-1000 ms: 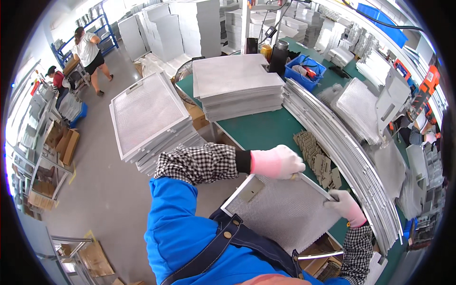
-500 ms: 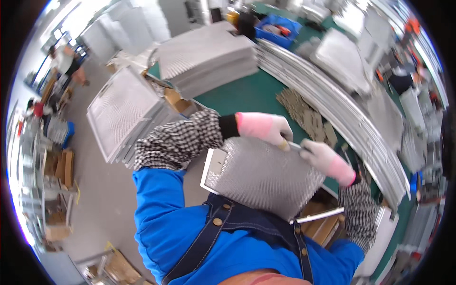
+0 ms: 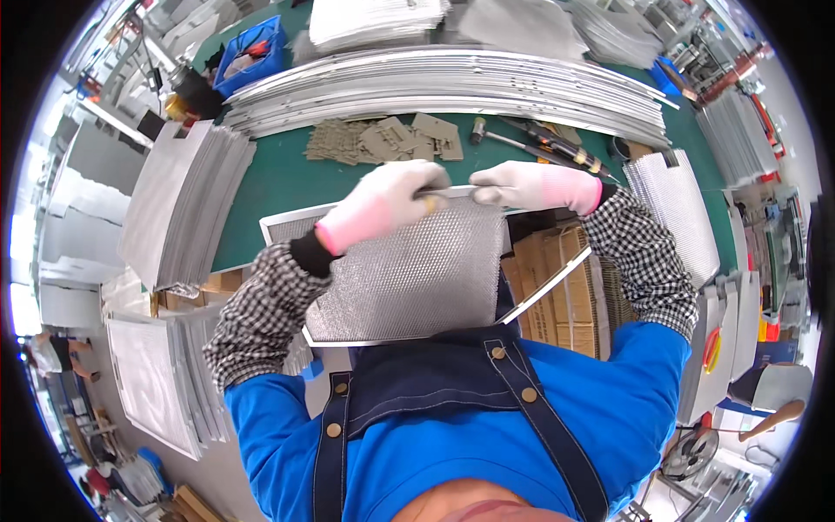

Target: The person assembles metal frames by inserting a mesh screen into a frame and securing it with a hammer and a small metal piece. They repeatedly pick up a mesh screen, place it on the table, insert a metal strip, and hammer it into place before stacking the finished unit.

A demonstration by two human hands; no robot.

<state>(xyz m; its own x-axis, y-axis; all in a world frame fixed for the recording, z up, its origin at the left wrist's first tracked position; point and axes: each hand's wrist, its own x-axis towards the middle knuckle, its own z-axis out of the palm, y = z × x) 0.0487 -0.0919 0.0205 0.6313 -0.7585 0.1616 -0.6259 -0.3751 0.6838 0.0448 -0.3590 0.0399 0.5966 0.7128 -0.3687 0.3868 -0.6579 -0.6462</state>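
A silver mesh panel point(image 3: 417, 278) lies before my chest, tilted against the table's near edge. Thin white frame strips point(image 3: 294, 214) border its far, left and near sides. The right-hand strip point(image 3: 550, 287) stands angled away from the mesh, apart at its far part. My left hand point(image 3: 391, 202), in a white and pink glove, curls its fingers at the middle of the far edge. Just right of it, my gloved right hand point(image 3: 541, 186) pinches the far frame strip near the corner. The fingers hide what lies under them there.
Beyond are flat beige pieces point(image 3: 383, 139), a hammer point(image 3: 513, 143), a power screwdriver point(image 3: 565, 150) and a long stack of metal strips point(image 3: 452, 87). Panel stacks stand left point(image 3: 178, 204) and right point(image 3: 674, 213). Cardboard point(image 3: 557, 304) sits below the right strip.
My view has swung round to face the table squarely. The panel has turned with me, showing its white border on more sides. Both hands stay at its far edge.
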